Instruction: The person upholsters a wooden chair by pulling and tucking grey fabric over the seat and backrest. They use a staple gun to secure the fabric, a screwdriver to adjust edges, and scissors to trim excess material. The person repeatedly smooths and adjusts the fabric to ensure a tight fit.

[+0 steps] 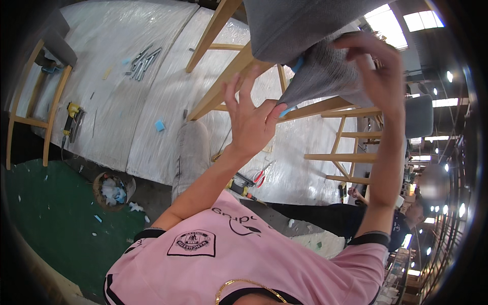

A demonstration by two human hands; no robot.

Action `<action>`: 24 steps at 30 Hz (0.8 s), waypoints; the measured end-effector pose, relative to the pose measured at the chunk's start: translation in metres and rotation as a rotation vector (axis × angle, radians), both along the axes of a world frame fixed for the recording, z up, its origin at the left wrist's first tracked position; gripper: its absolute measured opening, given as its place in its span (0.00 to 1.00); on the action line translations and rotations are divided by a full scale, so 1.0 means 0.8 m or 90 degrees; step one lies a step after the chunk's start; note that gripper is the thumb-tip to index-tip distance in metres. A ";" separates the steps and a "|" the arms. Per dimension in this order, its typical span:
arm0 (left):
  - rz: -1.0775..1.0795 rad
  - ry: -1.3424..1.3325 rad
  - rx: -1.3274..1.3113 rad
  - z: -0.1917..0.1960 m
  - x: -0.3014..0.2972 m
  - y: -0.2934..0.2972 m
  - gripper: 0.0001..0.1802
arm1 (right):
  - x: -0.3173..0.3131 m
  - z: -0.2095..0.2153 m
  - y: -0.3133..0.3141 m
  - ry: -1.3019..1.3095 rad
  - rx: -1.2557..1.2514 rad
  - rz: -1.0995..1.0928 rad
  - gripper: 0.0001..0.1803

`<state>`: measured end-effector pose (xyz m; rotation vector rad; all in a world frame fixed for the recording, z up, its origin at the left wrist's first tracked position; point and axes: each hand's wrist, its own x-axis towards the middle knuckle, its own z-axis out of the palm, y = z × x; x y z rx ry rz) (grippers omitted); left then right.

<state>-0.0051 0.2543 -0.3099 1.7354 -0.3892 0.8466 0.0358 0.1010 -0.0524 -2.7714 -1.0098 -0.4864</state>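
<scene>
A grey upholstered chair (290,25) with pale wooden legs is tipped over in front of me on the wrapped table. From it hangs a loose flap of grey fabric (325,71), drawn to a corner, with bits of blue showing at its edge. My left hand (252,122) pinches that corner between thumb and finger, its other fingers spread toward a wooden leg. Higher on the right, my right hand (378,68) is at the upper edge of the flap, fingers bent. Motion blurs it, so whether it grips the fabric is unclear.
Plastic film covers the table (109,137). On it lie metal strips (144,63), a yellow staple gun (74,112), blue foam (160,125) and red-handled scissors (260,178). Another air tool (239,188) lies near me. A scrap bucket (113,192) stands below; another person (376,218) is at right.
</scene>
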 end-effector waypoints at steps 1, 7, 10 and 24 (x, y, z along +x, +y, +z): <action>0.016 0.000 0.006 -0.003 0.006 0.000 0.18 | 0.000 0.010 -0.018 -0.094 0.086 -0.088 0.16; -0.082 -0.006 -0.012 -0.020 0.005 -0.010 0.17 | 0.018 -0.040 -0.097 -0.220 0.280 -0.274 0.29; -0.127 -0.024 -0.045 -0.029 0.027 0.003 0.17 | 0.051 -0.081 -0.008 -0.102 -0.075 -0.305 0.24; -0.109 -0.071 0.012 0.009 -0.028 -0.001 0.15 | -0.030 -0.110 0.045 -0.306 -0.041 -0.386 0.30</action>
